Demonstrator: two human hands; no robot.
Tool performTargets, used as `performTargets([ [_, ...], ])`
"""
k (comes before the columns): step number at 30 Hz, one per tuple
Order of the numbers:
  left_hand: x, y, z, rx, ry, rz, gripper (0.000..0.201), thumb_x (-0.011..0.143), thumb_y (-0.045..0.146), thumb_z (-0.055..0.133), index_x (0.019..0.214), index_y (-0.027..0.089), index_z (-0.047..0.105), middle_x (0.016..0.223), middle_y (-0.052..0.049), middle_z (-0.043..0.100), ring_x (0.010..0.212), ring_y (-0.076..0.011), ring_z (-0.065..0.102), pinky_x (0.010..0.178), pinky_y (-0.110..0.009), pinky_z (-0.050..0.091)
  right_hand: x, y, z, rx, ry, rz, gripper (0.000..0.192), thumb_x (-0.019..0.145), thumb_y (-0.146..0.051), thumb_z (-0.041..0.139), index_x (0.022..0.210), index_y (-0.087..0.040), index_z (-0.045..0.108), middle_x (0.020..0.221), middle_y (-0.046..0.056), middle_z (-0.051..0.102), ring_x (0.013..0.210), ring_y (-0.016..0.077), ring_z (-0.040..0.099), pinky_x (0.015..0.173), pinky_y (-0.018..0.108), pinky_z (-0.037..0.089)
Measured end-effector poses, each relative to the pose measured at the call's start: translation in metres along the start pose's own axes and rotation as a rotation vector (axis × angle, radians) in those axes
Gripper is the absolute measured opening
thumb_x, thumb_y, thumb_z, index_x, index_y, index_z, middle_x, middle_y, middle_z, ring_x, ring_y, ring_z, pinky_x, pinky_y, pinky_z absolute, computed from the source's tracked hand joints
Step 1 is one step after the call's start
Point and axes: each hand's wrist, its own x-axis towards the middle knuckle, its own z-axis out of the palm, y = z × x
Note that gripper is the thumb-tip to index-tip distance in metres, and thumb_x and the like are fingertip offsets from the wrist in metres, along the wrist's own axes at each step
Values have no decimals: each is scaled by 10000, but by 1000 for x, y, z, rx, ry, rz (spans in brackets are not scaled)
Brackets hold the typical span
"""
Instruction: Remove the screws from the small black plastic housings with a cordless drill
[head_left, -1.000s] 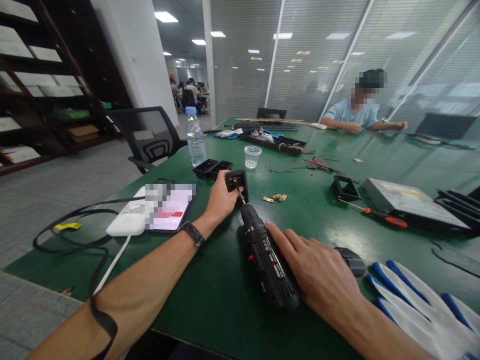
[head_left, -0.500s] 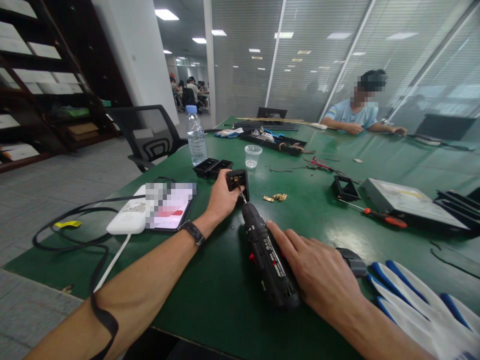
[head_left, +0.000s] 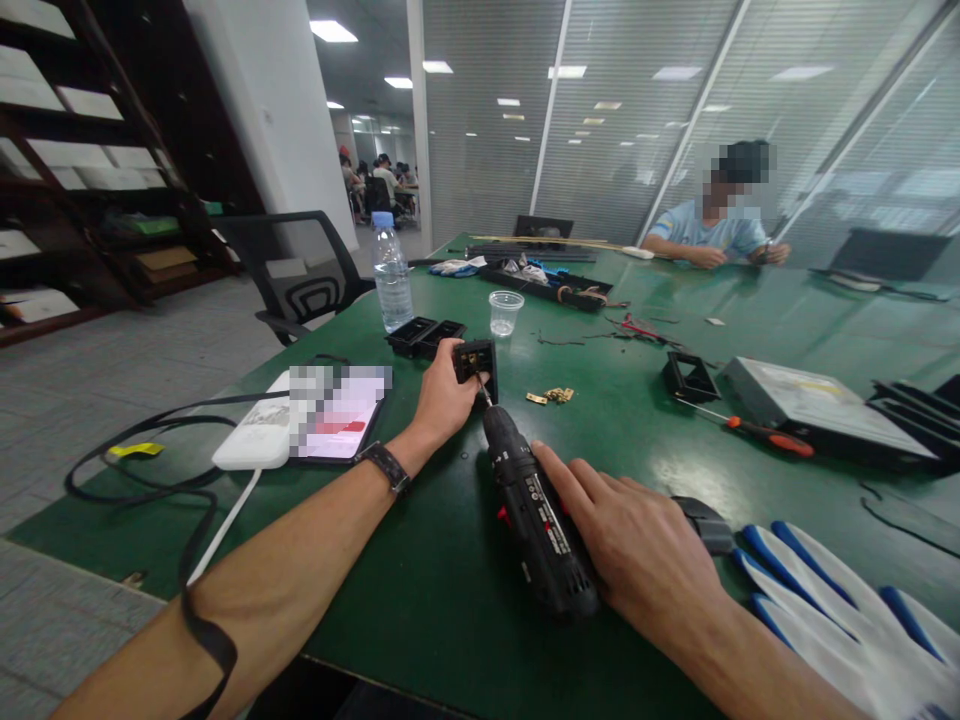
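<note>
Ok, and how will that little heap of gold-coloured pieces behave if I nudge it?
The gold-coloured pieces would probably scatter rather than move as one, since they look loosely heaped, with one apart at the left. Their metallic sheen suggests they're stiff and fairly heavy for their size. They may slide easily on the glossy green table.

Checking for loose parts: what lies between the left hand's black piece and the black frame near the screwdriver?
Some small gold-coloured pieces, on the green table, in the head view.
</note>
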Motion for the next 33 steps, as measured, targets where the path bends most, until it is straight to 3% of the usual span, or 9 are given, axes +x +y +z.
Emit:
performTargets([
  [33, 1, -5, 2, 12, 7, 6, 404, 757, 210, 692, 1109, 221, 494, 1005, -28, 652, 915, -187, 635, 823, -323, 484, -1, 0, -1, 9, -2, -8, 825, 789, -90, 559, 1528, -175, 203, 1008, 31, 644, 761, 230, 660, 612, 378, 511],
])
